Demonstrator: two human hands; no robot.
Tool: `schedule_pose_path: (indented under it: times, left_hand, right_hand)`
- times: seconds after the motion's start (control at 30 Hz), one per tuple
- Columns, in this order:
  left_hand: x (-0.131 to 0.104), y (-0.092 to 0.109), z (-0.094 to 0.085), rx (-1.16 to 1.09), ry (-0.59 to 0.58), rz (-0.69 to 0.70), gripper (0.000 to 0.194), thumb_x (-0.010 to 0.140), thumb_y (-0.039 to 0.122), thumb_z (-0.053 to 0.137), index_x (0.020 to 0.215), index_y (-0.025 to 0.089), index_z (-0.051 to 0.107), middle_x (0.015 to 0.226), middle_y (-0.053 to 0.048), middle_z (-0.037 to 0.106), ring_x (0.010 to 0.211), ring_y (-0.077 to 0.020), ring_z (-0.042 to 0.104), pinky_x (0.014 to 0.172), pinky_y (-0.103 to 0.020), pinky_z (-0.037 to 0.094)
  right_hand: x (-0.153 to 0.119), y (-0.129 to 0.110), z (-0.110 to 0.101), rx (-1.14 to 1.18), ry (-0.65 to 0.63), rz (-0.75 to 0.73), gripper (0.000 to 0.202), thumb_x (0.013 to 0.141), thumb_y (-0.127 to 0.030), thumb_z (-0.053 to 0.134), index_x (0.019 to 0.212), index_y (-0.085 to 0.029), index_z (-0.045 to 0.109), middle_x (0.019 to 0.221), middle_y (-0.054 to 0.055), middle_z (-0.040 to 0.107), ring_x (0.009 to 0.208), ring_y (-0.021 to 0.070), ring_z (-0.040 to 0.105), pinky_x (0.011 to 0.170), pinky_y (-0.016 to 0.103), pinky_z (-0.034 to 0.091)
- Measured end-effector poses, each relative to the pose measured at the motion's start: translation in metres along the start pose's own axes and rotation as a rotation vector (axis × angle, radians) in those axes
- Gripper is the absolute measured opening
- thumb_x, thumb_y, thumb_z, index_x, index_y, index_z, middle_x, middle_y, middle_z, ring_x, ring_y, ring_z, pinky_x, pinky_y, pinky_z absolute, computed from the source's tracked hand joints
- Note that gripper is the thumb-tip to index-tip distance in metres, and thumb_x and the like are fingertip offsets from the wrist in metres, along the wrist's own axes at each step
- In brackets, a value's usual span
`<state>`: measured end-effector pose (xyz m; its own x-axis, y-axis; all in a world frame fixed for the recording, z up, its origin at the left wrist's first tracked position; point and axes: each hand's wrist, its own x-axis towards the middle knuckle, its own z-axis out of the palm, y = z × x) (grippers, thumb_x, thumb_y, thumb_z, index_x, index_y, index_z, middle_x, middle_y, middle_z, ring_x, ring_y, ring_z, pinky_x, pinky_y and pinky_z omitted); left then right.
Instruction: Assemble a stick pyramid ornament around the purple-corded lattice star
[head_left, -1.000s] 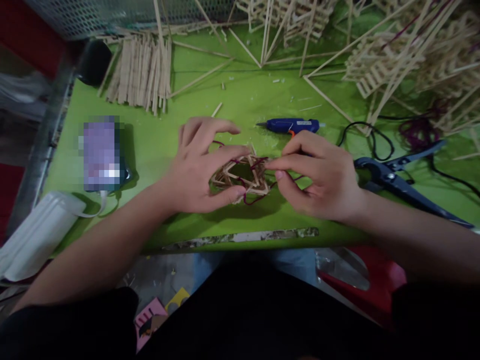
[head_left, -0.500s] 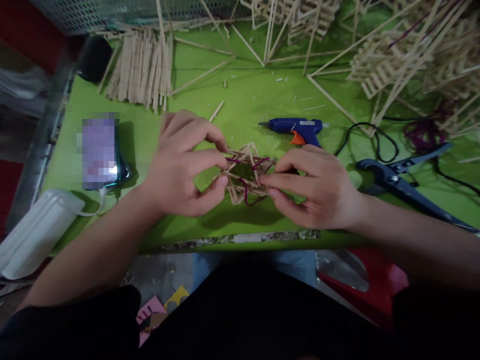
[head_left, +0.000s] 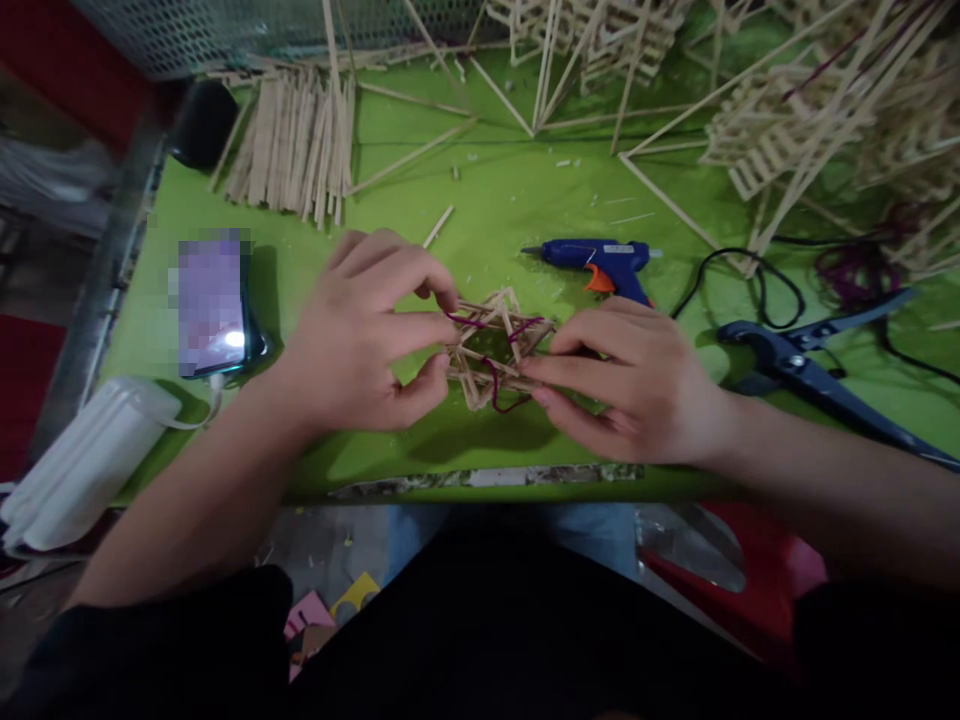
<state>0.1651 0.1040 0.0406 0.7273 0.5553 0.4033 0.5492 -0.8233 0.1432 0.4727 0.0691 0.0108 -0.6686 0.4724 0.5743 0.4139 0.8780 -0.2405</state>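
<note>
Between my hands, a small star-like frame of thin wooden sticks point(head_left: 470, 385) is held above the green table. Purple string point(head_left: 495, 390) is wound on it, with one loop hanging at the near side. My left hand point(head_left: 360, 335) has its fingers closed on the frame's left end. On the right end, my right hand point(head_left: 637, 385) pinches the sticks between thumb and fingers. Just beyond my right hand lies a blue glue gun point(head_left: 592, 255) with an orange trigger, its nozzle pointing left.
A dark-handled cutter point(head_left: 802, 365) lies at the right by a black cord point(head_left: 701, 265). Bundled sticks point(head_left: 292, 145) sit at the back left, and several stick structures point(head_left: 795, 125) at the back right. A phone point(head_left: 214, 305) and a white case-like device point(head_left: 90, 460) are at the left.
The whole view has shifted slightly, so things sit a little further right. My left thumb and fingers have moved a little at the frame; both hands stay at its ends.
</note>
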Motion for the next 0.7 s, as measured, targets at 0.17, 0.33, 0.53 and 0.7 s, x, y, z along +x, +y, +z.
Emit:
schedule_pose_path:
  times: [0.17, 0.33, 0.53, 0.7]
  left_hand:
    - [-0.002, 0.000, 0.001, 0.051, -0.030, 0.063, 0.010, 0.090, 0.027, 0.066, 0.084, 0.028, 0.074, 0.117, -0.006, 0.078, 0.111, -0.0327, 0.067, 0.094, -0.057, 0.053]
    - [-0.004, 0.004, 0.002, 0.023, 0.028, 0.041, 0.013, 0.092, 0.028, 0.065, 0.098, 0.029, 0.077, 0.118, -0.006, 0.076, 0.109, -0.0326, 0.067, 0.100, -0.061, 0.053]
    - [-0.001, 0.003, 0.005, -0.043, -0.035, 0.038, 0.035, 0.098, 0.025, 0.060, 0.127, 0.030, 0.080, 0.135, -0.013, 0.070, 0.123, -0.0368, 0.066, 0.104, -0.061, 0.055]
    - [0.009, -0.004, 0.012, -0.094, -0.139, -0.041, 0.027, 0.103, 0.022, 0.056, 0.109, 0.029, 0.081, 0.144, -0.012, 0.066, 0.136, -0.0404, 0.058, 0.115, -0.069, 0.049]
  right_hand:
    - [0.000, -0.001, 0.001, -0.001, 0.009, -0.002, 0.015, 0.104, -0.021, 0.072, 0.117, -0.021, 0.080, 0.097, 0.006, 0.078, 0.078, 0.0195, 0.067, 0.071, 0.038, 0.051]
    - [0.001, -0.001, 0.000, -0.005, 0.019, -0.008, 0.012, 0.103, -0.020, 0.073, 0.113, -0.021, 0.079, 0.094, 0.005, 0.078, 0.076, 0.0201, 0.068, 0.069, 0.039, 0.052]
    - [0.001, 0.001, -0.001, -0.014, 0.013, -0.015, 0.012, 0.103, -0.020, 0.073, 0.114, -0.021, 0.080, 0.094, 0.004, 0.077, 0.075, 0.0192, 0.067, 0.069, 0.038, 0.051]
    - [0.000, 0.000, 0.002, -0.006, -0.027, -0.041, 0.012, 0.106, -0.021, 0.071, 0.114, -0.020, 0.080, 0.096, 0.005, 0.077, 0.078, 0.0193, 0.067, 0.071, 0.037, 0.053]
